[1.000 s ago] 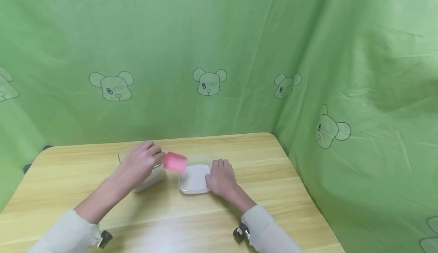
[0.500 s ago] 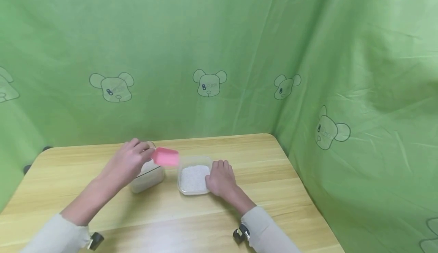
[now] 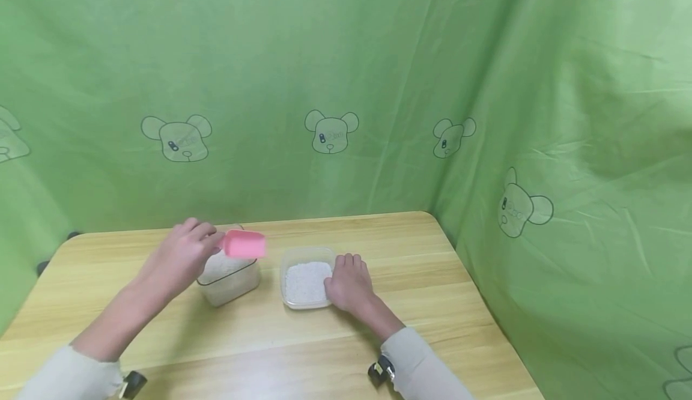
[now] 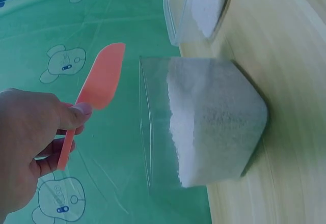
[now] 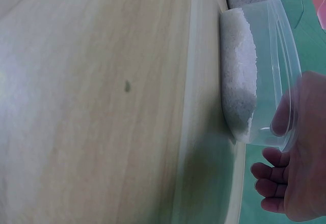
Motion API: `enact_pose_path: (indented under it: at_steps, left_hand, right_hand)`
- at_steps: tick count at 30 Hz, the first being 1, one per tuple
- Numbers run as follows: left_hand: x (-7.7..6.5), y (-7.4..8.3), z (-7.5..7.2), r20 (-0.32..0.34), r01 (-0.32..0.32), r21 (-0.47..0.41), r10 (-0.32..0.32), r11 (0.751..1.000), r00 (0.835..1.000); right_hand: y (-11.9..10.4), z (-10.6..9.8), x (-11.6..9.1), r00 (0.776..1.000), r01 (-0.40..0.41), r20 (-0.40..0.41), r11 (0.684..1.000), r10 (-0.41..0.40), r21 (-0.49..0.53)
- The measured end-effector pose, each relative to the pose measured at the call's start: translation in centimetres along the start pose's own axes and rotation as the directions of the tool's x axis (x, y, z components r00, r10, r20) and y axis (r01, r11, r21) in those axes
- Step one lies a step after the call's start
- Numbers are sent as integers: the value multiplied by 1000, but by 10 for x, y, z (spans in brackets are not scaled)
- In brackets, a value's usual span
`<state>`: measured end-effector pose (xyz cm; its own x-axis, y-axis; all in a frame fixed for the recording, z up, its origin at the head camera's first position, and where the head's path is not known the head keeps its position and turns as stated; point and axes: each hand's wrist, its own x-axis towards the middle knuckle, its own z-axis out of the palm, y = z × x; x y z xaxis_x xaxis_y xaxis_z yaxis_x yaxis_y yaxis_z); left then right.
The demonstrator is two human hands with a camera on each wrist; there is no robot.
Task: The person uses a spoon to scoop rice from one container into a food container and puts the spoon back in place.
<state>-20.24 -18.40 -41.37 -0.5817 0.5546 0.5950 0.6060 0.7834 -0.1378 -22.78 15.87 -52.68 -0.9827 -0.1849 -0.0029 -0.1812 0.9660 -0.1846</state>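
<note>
My left hand (image 3: pixel 178 256) pinches a pink scoop (image 3: pixel 244 244) by its handle, thumb on top in the left wrist view. The scoop is held above a tall clear container (image 4: pixel 219 117) with white, rice-like grains in it; hand and scoop partly hide its opening in the head view. To its right stands a lower clear plastic box (image 3: pixel 308 306), also part filled with white grains. My right hand (image 3: pixel 350 283) grips that box at its right side. In the right wrist view the thumb overlaps the rim and the other fingers curl below it, outside the wall.
Both containers stand on a light wooden table (image 3: pixel 303 358) toward its far side. Behind the table and along its right side hangs a green curtain (image 3: pixel 259 57) printed with bear heads. A small black device (image 3: pixel 381 370) sits at each sleeve cuff.
My left hand has moved left with the scoop, from beside the low box to over the tall container, whose grains now show more. The right hand and low box stay put.
</note>
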Motion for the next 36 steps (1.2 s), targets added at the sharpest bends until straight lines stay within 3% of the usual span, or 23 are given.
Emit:
enact_pose_path:
  at_steps: [10,36]
  left_hand:
    - [-9,-8,-6,31,25,13,-26,1000,999]
    - [-27,-30,-1,71,42,72,-47,996,996]
  right_hand:
    - [1,2,-1,1000,-3,-1,1000,3,10]
    - [1,1,-1,1000,-6,2,1000,6,14]
